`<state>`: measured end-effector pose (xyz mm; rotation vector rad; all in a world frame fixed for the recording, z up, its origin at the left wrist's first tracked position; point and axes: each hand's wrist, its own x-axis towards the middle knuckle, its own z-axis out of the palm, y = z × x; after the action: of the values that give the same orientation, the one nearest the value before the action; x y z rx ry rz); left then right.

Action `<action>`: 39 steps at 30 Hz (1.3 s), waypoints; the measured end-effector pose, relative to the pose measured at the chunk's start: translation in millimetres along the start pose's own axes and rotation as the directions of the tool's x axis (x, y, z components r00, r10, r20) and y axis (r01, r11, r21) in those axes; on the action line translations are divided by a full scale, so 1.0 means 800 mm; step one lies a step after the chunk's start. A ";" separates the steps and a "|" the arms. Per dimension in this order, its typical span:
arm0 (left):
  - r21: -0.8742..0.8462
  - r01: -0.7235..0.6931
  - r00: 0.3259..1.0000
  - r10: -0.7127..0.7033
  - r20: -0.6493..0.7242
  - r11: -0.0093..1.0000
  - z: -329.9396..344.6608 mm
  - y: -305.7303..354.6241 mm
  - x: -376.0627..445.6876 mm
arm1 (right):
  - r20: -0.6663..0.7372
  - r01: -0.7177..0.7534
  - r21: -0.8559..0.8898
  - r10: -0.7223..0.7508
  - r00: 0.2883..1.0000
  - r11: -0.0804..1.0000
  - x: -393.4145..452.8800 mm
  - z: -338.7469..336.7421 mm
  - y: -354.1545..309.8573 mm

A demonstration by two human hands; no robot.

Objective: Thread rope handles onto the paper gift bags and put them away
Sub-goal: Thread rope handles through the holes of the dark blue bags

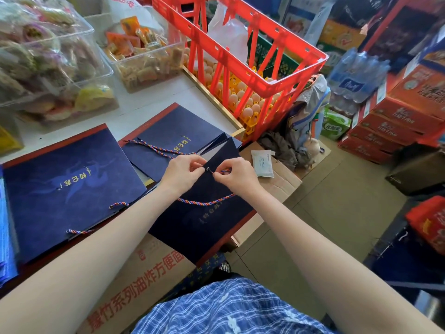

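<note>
Looking down from the head camera, we see our left hand (184, 171) pinching the top edge of the navy gift bag (204, 213) lying flat across the near middle, while our right hand (237, 173) pinches the tip of the striped rope (204, 203) right at the bag's eyelet (207, 169), the rest of the cord looping back over the bag face. We judge this handle only half threaded, with its other end hidden under the right wrist; on the table (154, 102) to the left, the finished bag (67, 186) shows rope ends at its near edge, and another bag (173, 138) farther off carries a rope too, so putting away remains.
</note>
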<state>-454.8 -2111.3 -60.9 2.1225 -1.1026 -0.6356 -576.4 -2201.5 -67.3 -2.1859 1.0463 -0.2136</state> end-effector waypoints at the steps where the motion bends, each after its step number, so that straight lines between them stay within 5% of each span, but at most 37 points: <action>1: 0.011 -0.011 1.000 0.011 0.004 1.000 -0.001 0.000 -0.001 | 0.013 -0.010 0.016 0.010 1.000 1.000 0.000 -0.001 -0.001; 9: 0.042 -0.093 0.994 0.090 0.062 0.995 0.005 0.005 -0.009 | 0.075 -0.098 0.039 0.095 0.993 0.994 0.009 -0.008 -0.010; 13: -0.111 0.065 0.990 -0.050 0.131 0.992 0.002 0.003 -0.005 | -0.024 0.152 -0.114 -0.155 0.988 0.982 -0.005 -0.005 -0.001; 18: -0.209 0.109 0.987 -0.080 0.141 0.972 -0.006 0.001 -0.005 | 0.017 0.414 -0.330 -0.433 0.901 0.848 -0.012 -0.004 0.008; 23: -0.208 0.091 0.976 -0.045 0.214 0.974 -0.012 0.006 -0.008 | 0.103 0.415 -0.222 -0.402 0.910 0.882 -0.001 -0.015 -0.001; 28: -0.407 0.217 0.947 -0.090 0.309 0.887 -0.021 0.005 -0.018 | 0.120 0.480 -0.236 -0.465 0.877 0.845 0.001 -0.022 0.000; 31: -0.264 0.128 0.952 -0.044 0.302 0.956 -0.024 0.007 -0.019 | 0.104 0.518 -0.268 -0.511 0.854 0.812 -0.005 -0.021 -0.003; 36: 0.245 -0.133 0.991 0.125 0.047 0.960 -0.015 0.026 -0.019 | 0.067 0.521 -0.367 -0.536 0.841 0.771 -0.008 -0.023 -0.007; 39: 0.247 -0.094 0.992 0.112 -0.061 0.964 -0.015 0.024 -0.019 | 0.120 0.461 -0.382 -0.451 0.884 0.801 -0.004 -0.037 -0.010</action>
<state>-464.5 -2102.5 -37.0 2.2569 -1.2961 -0.3849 -586.0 -2210.8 -39.5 -2.7946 0.5575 -0.2001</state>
